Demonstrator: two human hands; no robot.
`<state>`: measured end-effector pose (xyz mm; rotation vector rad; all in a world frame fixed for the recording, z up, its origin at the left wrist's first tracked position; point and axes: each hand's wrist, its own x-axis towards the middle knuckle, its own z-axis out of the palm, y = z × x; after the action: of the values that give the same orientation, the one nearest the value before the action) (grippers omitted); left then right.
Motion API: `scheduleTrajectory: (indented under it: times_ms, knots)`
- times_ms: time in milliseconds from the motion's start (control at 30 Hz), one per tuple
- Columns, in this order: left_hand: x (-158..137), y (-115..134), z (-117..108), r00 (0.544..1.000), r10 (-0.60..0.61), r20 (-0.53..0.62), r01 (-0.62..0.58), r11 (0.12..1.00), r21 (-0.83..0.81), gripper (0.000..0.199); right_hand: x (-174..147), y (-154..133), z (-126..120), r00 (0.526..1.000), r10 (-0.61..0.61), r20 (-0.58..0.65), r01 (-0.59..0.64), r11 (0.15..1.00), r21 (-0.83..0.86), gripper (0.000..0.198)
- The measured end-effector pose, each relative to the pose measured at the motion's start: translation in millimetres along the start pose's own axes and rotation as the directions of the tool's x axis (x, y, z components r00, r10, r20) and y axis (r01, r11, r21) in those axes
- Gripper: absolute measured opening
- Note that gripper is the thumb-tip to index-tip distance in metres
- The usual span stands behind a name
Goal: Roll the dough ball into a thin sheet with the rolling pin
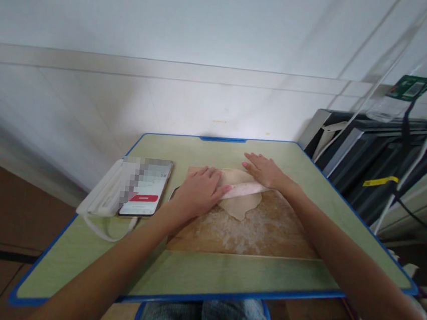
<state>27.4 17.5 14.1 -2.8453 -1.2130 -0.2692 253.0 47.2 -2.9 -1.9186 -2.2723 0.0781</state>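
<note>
A pale rolling pin (246, 189) lies across a thin, uneven sheet of dough (240, 206). Under the dough is a wooden board (206, 236) dusted with flour. My left hand (201, 189) rests palm down over the pin's left end, its fingers reaching forward and its thumb beside the pin. Over the other end lies my right hand (263, 171), fingers stretched out and apart, the palm pressing on the pin. Both ends of the pin are hidden by my hands.
Left of the board, a phone (144, 198) with a lit screen lies against a white strapped item (101, 189). The light green table (240, 273) has a blue edge. Dark flat panels (373, 150) and hanging cables (409, 113) are at the right; a white wall (204, 104) stands behind.
</note>
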Motion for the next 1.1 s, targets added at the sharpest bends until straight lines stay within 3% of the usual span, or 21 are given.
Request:
scheduleTrajectory:
  times_ms: [233,533,767,1000,1100]
  knots:
    - [-16,15,2,0.998,-0.029,0.049,0.028,0.999,0.024,0.064,-32,-7,-4,0.998,0.025,0.061,-0.021,0.998,-0.066,0.064]
    - [3,-2,0,0.978,-0.056,0.2,0.068,0.996,-0.053,0.061,-11,-10,-5,0.994,0.075,0.079,-0.069,0.995,-0.073,0.068]
    - [-26,22,-18,0.968,0.043,0.247,-0.014,0.993,-0.118,0.061,-54,-12,-5,0.997,0.02,0.075,-0.011,0.994,-0.111,0.064]
    - [7,-5,2,0.979,-0.087,0.186,0.088,0.996,0.002,0.058,-12,-11,-5,0.994,0.066,0.087,-0.057,0.993,-0.102,0.066]
    - [4,-3,1,0.979,-0.079,0.187,0.079,0.997,0.011,0.061,-15,-14,-7,0.996,0.054,0.076,-0.046,0.993,-0.111,0.066]
